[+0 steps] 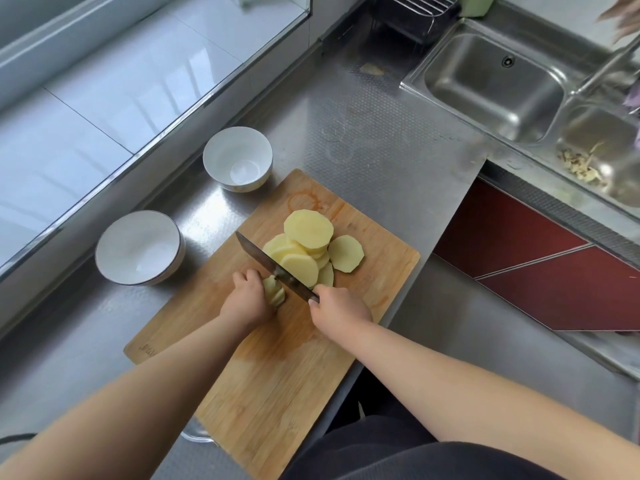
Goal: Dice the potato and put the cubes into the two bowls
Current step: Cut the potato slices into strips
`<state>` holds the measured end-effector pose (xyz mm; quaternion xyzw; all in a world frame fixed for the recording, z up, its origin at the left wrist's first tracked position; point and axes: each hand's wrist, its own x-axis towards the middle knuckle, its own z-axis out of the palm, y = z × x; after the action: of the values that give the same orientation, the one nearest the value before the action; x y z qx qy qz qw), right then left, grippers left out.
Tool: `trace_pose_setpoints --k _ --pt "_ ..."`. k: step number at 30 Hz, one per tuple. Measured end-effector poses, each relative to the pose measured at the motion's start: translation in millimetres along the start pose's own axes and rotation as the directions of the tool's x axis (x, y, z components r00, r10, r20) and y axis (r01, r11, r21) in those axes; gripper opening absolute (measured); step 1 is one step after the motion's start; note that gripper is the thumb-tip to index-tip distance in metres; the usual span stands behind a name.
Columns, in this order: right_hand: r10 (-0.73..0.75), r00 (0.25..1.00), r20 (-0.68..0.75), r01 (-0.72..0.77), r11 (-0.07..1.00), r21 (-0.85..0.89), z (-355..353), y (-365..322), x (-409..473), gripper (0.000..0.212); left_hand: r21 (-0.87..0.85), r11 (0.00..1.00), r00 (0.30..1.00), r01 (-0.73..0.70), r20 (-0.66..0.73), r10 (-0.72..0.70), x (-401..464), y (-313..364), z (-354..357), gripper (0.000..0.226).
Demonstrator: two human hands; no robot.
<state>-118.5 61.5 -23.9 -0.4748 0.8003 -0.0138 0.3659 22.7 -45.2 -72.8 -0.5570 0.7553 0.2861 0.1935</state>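
Note:
A pile of round pale-yellow potato slices [308, 249] lies on the wooden cutting board [284, 375]. My left hand [246, 299] presses down on the small remaining potato end [274, 292]. My right hand [337, 311] grips the handle of a dark knife [266, 263], whose blade lies between that end piece and the sliced pile. Two white bowls stand empty to the left of the board: one bowl [138, 247] nearer me, the other bowl [238, 159] farther back by the board's far corner.
The board sits on a steel counter [381, 150]. A double steel sink [495, 84] is at the far right, with peel scraps [581, 166] in its right basin. A dish rack [415, 15] stands behind. A glass-edged ledge [104, 81] runs along the left.

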Motion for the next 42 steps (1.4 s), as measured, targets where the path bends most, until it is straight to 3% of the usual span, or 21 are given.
trace_pose_setpoints --k 9,12,14,15,18,20,27,34,42 --pt "0.016 1.0 0.008 -0.016 0.999 0.03 2 4 -3 0.029 -0.046 0.998 0.996 -0.037 -0.081 0.033 -8 -3 3 0.067" --pt "0.018 1.0 0.003 -0.018 0.999 0.029 3 3 -6 0.031 0.174 0.972 0.977 -0.157 -0.117 0.178 -10 -12 3 0.085" --pt "0.018 1.0 0.005 -0.018 0.999 0.031 4 1 -7 0.032 0.351 0.889 0.904 -0.295 -0.2 0.379 -9 -20 1 0.094" --pt "0.019 1.0 0.009 -0.02 0.999 0.035 4 1 -8 0.032 0.419 0.826 0.831 -0.377 -0.241 0.501 -9 -22 -1 0.087" --pt "0.03 0.999 0.013 -0.03 0.999 0.045 4 -1 -11 0.03 0.511 0.62 0.595 -0.595 -0.239 0.767 -7 -28 -1 0.035" --pt "0.033 0.999 0.009 -0.033 0.998 0.045 4 -3 -13 0.029 0.515 0.541 0.529 -0.664 -0.187 0.828 -4 -31 -1 0.017" --pt "0.008 1.0 -0.021 -0.008 0.999 0.035 -1 -8 -23 0.028 0.404 0.661 0.616 -0.632 -0.255 0.746 1 -40 -2 0.032" --pt "-0.044 0.999 0.002 0.044 0.999 0.002 0 -14 -31 0.027 0.353 0.715 0.672 -0.603 -0.259 0.694 6 -46 9 0.027" --pt "-0.002 0.999 0.04 0.006 0.995 -0.097 3 -17 -25 0.024 0.305 0.741 0.661 -0.598 -0.336 0.671 5 -48 17 0.029"
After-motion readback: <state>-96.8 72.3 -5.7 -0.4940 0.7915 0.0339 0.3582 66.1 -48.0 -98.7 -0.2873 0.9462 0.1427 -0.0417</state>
